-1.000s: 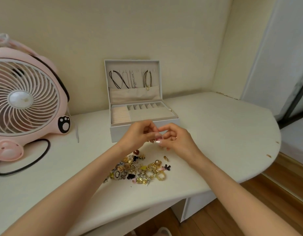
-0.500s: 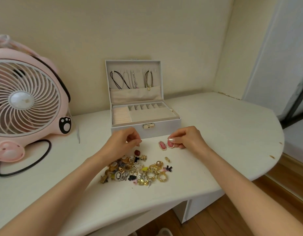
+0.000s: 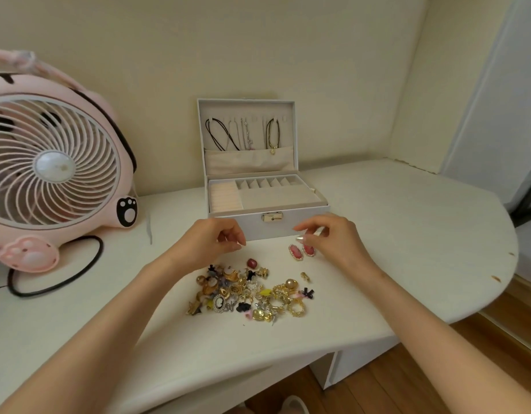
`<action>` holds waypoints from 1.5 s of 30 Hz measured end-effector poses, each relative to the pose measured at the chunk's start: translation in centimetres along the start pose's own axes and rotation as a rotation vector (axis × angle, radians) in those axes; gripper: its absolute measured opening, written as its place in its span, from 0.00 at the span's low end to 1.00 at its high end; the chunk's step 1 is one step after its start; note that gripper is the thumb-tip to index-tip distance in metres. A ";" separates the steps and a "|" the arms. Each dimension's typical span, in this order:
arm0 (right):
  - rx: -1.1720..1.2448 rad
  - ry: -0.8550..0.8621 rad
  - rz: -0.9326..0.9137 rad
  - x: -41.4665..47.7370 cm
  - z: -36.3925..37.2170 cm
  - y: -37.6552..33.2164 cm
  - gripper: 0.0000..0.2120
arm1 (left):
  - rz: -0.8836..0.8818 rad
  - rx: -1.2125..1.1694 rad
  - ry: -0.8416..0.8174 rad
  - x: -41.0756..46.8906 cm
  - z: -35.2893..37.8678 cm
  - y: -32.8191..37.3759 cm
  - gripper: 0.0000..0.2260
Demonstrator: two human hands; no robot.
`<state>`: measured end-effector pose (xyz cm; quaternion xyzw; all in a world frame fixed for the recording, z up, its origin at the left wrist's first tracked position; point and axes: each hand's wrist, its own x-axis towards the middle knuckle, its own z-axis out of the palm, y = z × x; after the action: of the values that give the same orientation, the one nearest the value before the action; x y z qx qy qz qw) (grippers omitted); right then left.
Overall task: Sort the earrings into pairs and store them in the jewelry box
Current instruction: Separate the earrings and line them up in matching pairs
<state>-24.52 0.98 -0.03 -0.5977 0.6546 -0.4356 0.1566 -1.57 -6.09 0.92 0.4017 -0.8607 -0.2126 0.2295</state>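
Now the pink pair (image 3: pixel 301 251) sits on the bench (image 3: pixel 407 234), released; your right hand (image 3: pixel 333 237) hovers open, left (image 3: pixel 212 242) curled empty. Box (image 3: pixel 288 224) next.

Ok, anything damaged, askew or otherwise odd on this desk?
Only minor wear: the desk shows brown chips along its right edge. The earring pile is jumbled, as expected mid-sort. The pink pair lies side by side before the open jewelry box.
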 end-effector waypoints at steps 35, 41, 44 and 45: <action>-0.405 -0.529 -0.652 -2.4 7.8 -6.6 0.16 | -0.202 -0.045 -0.089 -0.2 -2.6 -1.1 0.06; -0.285 -0.439 -0.565 -2.2 8.0 -6.5 0.07 | -0.229 -0.077 -0.087 -0.2 -3.0 -1.5 0.05; -0.122 -0.395 -0.481 -2.3 7.6 -6.1 0.06 | -0.214 -0.110 -0.068 -0.2 -3.0 -1.5 0.03; -0.052 -0.383 -0.436 -2.4 7.3 -6.1 0.05 | -0.210 -0.119 -0.063 -0.2 -3.0 -1.4 0.03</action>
<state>-14.75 0.98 -0.34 -0.7993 0.4805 -0.3214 0.1645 1.08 -7.34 2.49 0.4685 -0.8064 -0.2989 0.2024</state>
